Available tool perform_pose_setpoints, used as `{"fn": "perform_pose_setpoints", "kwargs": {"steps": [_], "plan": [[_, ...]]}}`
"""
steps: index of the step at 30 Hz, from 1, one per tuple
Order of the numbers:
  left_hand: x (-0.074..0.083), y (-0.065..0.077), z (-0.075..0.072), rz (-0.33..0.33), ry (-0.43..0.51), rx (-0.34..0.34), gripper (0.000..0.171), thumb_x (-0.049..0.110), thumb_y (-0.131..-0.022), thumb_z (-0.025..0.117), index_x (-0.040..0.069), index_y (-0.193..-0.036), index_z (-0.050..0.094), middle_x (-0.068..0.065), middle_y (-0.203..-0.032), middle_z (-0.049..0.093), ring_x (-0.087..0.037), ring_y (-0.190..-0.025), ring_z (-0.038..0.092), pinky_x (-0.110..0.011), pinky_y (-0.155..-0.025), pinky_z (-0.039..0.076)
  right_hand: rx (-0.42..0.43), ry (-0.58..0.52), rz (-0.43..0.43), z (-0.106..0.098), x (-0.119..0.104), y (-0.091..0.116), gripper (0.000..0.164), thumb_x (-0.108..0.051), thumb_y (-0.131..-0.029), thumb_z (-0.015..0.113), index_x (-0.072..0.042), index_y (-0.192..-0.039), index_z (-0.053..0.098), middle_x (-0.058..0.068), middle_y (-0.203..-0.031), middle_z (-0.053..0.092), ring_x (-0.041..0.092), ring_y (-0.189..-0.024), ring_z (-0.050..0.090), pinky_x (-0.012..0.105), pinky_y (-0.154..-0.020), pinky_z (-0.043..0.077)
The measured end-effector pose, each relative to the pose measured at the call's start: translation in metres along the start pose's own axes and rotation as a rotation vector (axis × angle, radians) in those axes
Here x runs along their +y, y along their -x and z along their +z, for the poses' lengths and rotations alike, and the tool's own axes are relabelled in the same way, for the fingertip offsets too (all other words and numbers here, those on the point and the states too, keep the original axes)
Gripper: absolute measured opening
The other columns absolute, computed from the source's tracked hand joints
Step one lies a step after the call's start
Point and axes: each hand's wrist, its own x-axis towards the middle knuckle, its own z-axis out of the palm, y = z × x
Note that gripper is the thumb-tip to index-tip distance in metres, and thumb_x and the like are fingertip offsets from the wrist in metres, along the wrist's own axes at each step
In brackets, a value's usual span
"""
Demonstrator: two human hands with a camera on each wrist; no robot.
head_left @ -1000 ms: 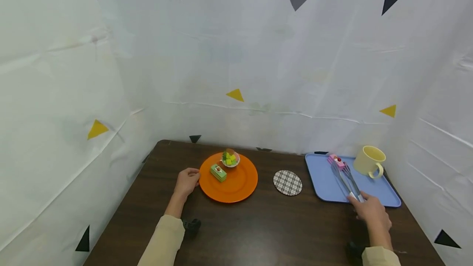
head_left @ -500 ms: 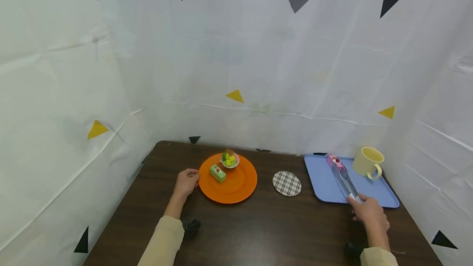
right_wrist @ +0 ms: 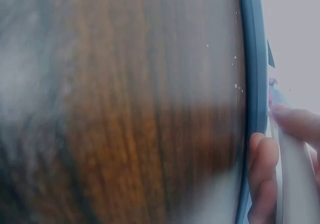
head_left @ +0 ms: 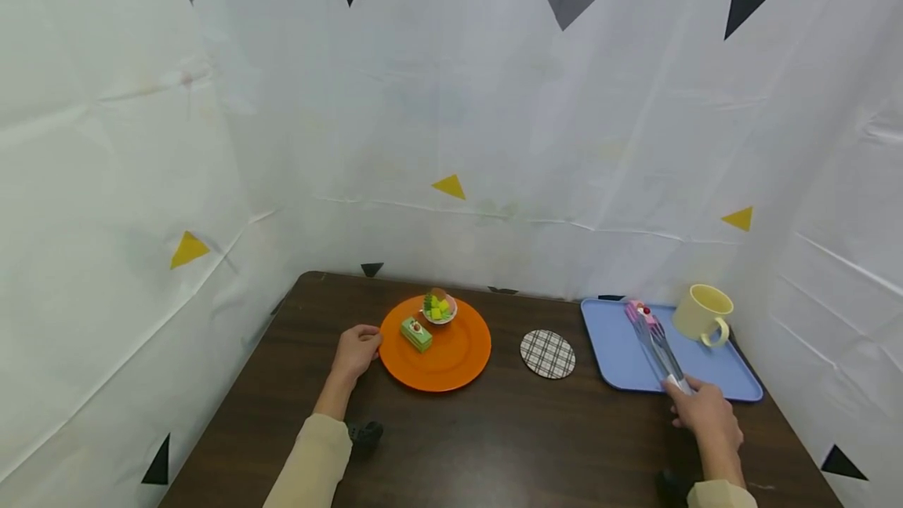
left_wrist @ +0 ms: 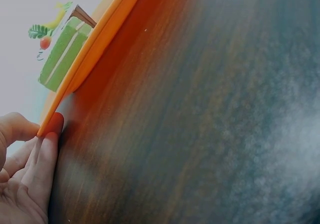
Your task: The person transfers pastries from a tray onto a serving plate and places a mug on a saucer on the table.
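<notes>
Tongs, metal with a pale grip end, are lying at a slant over the blue tray, at the person's right. Their two arms are diverging toward the far end; whether they are joined is not showing. One arm is ending in fork-like tines. The right hand is gripping the near end, thumb and fingers closing around it at the tray's near edge. This hold is probably correct: the arms are looking light, stiff and slick, so the grip end is offering the surest purchase. The tips are reaching the pink cake; whether they are clamping it is unclear. That cake is appearing to be a light toy, possibly soft. Beside it, the yellow mug is standing upright on the tray.

Farther left, past the checked coaster, the orange plate is resting on the dark table, bearing a green cake and a small filled bowl. The left hand is pinching its left rim, thumb above, fingers below. The smooth plate is likely light and rigid.
</notes>
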Motion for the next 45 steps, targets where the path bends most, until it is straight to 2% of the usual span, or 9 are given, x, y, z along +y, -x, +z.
{"fn": "perform_pose_setpoints", "kwargs": {"steps": [12,23,32,40,45], "plan": [[0.001,0.001,0.000,0.004,-0.006,-0.006,0.034,0.016,-0.109,0.060,-0.004,-0.137,0.064,-0.025,-0.132,0.069,-0.026,-0.108,0.070,-0.029,-0.086,0.063,-0.022,-0.012,-0.001,0.001,0.005,-0.001,0.091,-0.061,-0.103,0.057,0.000,-0.165,0.032,-0.004,-0.076,0.078,0.031,-0.088,0.073,0.062,-0.086,0.046],[0.003,0.001,0.000,0.006,-0.016,-0.002,0.034,0.016,-0.109,0.060,-0.004,-0.137,0.065,-0.025,-0.129,0.071,-0.025,-0.106,0.071,-0.028,-0.085,0.063,-0.020,-0.042,-0.022,-0.002,0.000,0.002,0.098,-0.070,-0.102,0.055,0.002,-0.165,0.032,-0.004,-0.076,0.079,0.034,-0.093,0.074,0.062,-0.087,0.047],[0.003,0.003,-0.001,-0.004,-0.014,-0.002,0.034,0.017,-0.110,0.060,-0.003,-0.136,0.065,-0.024,-0.130,0.071,-0.026,-0.107,0.071,-0.029,-0.088,0.063,-0.032,-0.058,-0.067,0.000,-0.012,0.008,0.100,-0.072,-0.101,0.055,0.002,-0.165,0.031,-0.003,-0.080,0.079,0.018,-0.077,0.075,0.062,-0.086,0.046],[0.001,0.002,-0.001,-0.004,-0.019,-0.001,0.035,0.018,-0.109,0.060,-0.003,-0.137,0.065,-0.024,-0.131,0.070,-0.026,-0.107,0.070,-0.028,-0.086,0.063,-0.055,-0.065,-0.081,-0.002,-0.025,0.014,0.102,-0.072,-0.102,0.054,0.004,-0.165,0.030,0.002,-0.086,0.080,0.021,-0.081,0.073,0.055,-0.082,0.047],[0.001,0.000,0.000,-0.009,-0.018,0.003,0.035,0.018,-0.109,0.061,-0.002,-0.137,0.065,-0.022,-0.131,0.070,-0.025,-0.108,0.070,-0.027,-0.086,0.062,-0.066,-0.070,-0.113,-0.003,-0.027,0.018,0.105,-0.075,-0.100,0.055,0.004,-0.165,0.030,0.004,-0.091,0.082,0.018,-0.078,0.075,0.048,-0.076,0.044]]}}
